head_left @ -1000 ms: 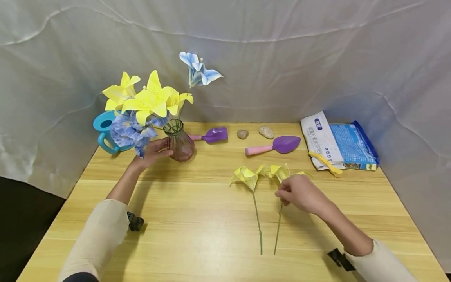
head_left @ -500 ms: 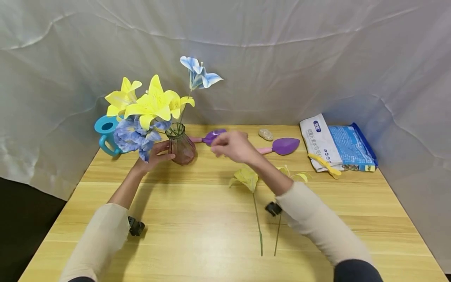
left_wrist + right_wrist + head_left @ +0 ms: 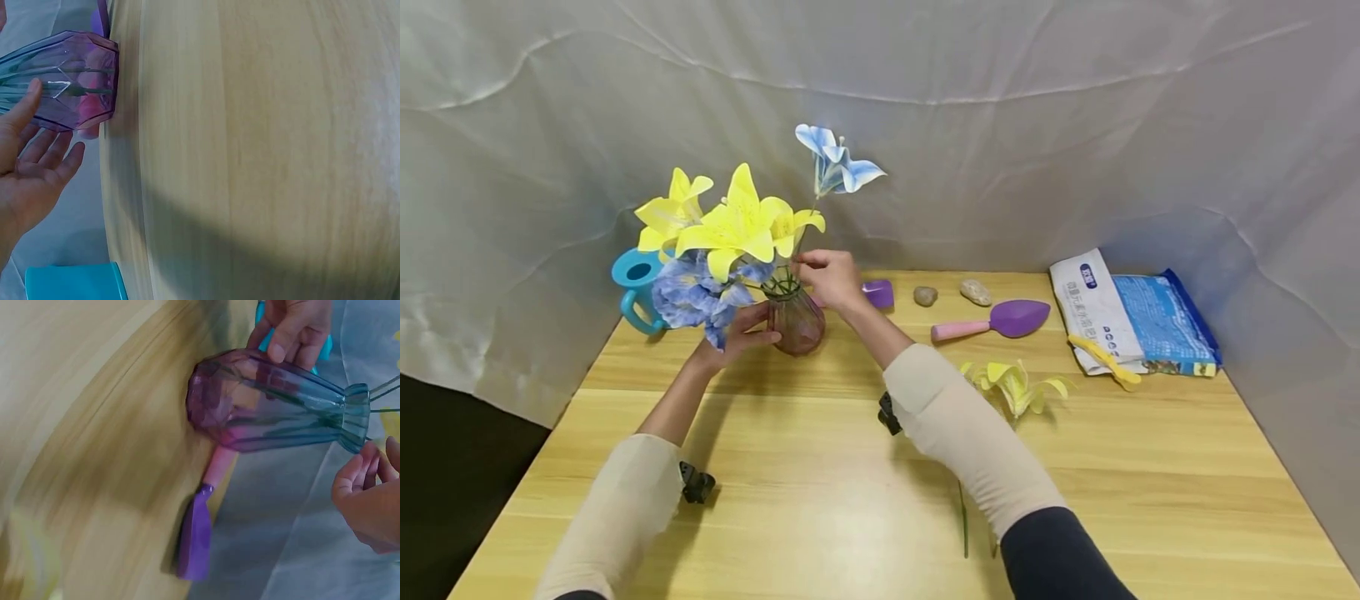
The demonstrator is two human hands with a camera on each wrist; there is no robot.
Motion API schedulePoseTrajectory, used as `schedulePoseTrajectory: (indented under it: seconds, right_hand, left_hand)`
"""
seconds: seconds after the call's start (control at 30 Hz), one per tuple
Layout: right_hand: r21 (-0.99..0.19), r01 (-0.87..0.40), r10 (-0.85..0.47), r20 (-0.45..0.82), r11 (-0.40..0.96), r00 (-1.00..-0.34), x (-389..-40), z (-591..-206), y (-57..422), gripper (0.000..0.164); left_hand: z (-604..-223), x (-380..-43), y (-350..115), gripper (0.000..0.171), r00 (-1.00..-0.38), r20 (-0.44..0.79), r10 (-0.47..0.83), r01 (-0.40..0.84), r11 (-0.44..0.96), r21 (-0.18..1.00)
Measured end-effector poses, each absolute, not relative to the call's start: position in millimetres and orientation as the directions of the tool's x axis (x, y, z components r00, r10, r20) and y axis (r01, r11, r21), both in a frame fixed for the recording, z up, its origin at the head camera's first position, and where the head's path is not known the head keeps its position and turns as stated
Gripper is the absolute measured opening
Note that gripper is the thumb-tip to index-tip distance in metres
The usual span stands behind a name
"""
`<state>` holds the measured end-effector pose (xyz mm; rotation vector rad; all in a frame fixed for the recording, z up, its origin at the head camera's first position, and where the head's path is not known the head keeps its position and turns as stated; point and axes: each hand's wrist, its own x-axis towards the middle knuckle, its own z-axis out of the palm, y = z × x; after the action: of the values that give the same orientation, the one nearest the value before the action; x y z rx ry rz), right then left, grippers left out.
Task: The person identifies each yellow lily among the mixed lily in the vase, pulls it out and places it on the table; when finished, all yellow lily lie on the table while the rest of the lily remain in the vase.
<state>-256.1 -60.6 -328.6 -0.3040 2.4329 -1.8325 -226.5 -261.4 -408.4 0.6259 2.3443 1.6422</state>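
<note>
A faceted glass vase (image 3: 801,327), pink below and green at the neck, stands at the back left. My left hand (image 3: 737,335) holds its side, with the thumb in front and fingers behind; the left wrist view shows this thumb (image 3: 26,103) against the glass. Yellow lilies (image 3: 741,221), a ruffled blue flower (image 3: 692,292) and a tall pale-blue lily (image 3: 838,171) stand with stems in the vase. At the rim, my right hand (image 3: 831,279) pinches the pale-blue lily's stem, the fingers (image 3: 351,475) curled close to the neck in the right wrist view.
Yellow lilies (image 3: 1015,387) lie right of centre, partly behind the right sleeve. Behind are a purple trowel (image 3: 1018,318), a purple shovel (image 3: 877,293), two stones (image 3: 975,292), and bags (image 3: 1157,321) with a yellow tool (image 3: 1101,358). A blue watering can (image 3: 638,287) stands left.
My right hand has moved from a yellow lily on the table, left across the table, to the vase rim. My left hand has stayed on the vase.
</note>
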Motion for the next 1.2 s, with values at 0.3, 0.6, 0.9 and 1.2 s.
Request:
schedulePoseTrajectory:
  seconds: [0.3,0.6,0.9,1.2]
  right_hand:
    - [-0.884,-0.203,-0.093,0.181,0.42,-0.979,-255,-335,-74,0.012]
    - [-0.82,-0.228,-0.068,0.227,0.525,-0.972,-255,-337,-80,0.012]
    - [-0.829,-0.29,-0.075,0.291,0.478,-0.954,-251,-332,-79,0.017]
    - [-0.843,-0.3,-0.088,0.293,0.447,-0.952,-249,-329,-81,0.014]
  left_hand:
    - [-410,-226,-259,0.06,-0.882,0.059,0.468,0.212,0.282,0.936]
    - [-423,-238,-263,0.059,-0.872,0.056,0.487,0.194,0.237,0.952]
    - [-404,-221,-262,0.073,-0.938,-0.062,0.341,0.049,0.308,0.95]
    - [-390,-215,-253,0.072,-0.909,0.102,0.403,0.213,0.242,0.946]
